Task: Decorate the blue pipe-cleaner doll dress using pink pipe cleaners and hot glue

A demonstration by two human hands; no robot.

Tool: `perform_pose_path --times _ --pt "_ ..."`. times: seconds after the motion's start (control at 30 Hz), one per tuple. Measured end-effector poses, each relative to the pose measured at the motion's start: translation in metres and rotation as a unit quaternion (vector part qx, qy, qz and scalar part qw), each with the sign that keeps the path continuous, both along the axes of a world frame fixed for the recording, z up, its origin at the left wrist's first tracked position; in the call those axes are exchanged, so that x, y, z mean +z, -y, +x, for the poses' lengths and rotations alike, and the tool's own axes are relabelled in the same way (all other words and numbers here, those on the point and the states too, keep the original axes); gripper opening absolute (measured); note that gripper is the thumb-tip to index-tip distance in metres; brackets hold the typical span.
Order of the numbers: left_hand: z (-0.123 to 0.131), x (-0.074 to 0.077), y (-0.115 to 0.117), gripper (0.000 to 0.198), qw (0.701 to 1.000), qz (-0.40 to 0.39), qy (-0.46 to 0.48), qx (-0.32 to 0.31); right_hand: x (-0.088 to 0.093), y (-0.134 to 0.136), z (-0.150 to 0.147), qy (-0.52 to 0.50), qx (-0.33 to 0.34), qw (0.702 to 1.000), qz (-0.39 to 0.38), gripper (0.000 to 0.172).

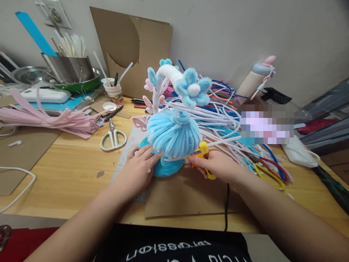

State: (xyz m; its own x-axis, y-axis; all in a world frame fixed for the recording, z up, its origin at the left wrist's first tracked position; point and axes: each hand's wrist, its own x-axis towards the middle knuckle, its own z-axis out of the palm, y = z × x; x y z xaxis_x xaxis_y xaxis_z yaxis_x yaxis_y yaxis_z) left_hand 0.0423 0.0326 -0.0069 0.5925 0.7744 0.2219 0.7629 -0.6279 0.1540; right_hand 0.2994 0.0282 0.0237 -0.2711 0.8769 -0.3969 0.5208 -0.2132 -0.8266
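A light blue fuzzy pipe-cleaner dome (171, 133) stands on a darker blue coiled base (167, 168), on a sheet of cardboard (188, 198). A white curved stem (163, 78) rises from it and carries a blue and white flower (192, 89). My left hand (139, 167) rests against the left side of the base, fingers together pressing on it. My right hand (218, 165) is closed round a yellow glue gun (203, 154), whose nozzle points at the lower edge of the dome. The gun's black cord (227, 207) runs down toward me.
A heap of coloured pipe cleaners (226, 120) lies behind right. Pink pipe cleaners (49, 118) lie at left, green-handled scissors (113, 138) beside them, yellow and red scissors (268, 171) at right. Paper cups (113, 89), a metal pot (68, 69), a bottle (255, 82) stand behind.
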Motion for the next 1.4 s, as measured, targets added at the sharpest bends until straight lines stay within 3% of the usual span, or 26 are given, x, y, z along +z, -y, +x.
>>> perform_pose_path --times 0.17,0.5,0.8,1.4 --pt "0.0 -0.002 0.0 0.046 1.0 0.007 -0.01 0.005 -0.003 -0.001 -0.002 0.008 0.0 1.0 0.0 0.042" --pt "0.002 -0.001 0.0 0.037 1.0 0.003 -0.007 0.014 -0.008 0.001 -0.003 0.041 -0.025 0.999 -0.017 0.047" --pt "0.002 -0.002 0.0 0.044 1.0 0.017 -0.017 0.009 -0.014 0.001 0.001 0.021 -0.07 0.997 -0.015 0.045" --pt "0.004 0.0 0.001 0.037 0.999 0.028 -0.023 0.016 -0.016 0.0 0.005 0.028 -0.073 0.997 -0.013 0.044"
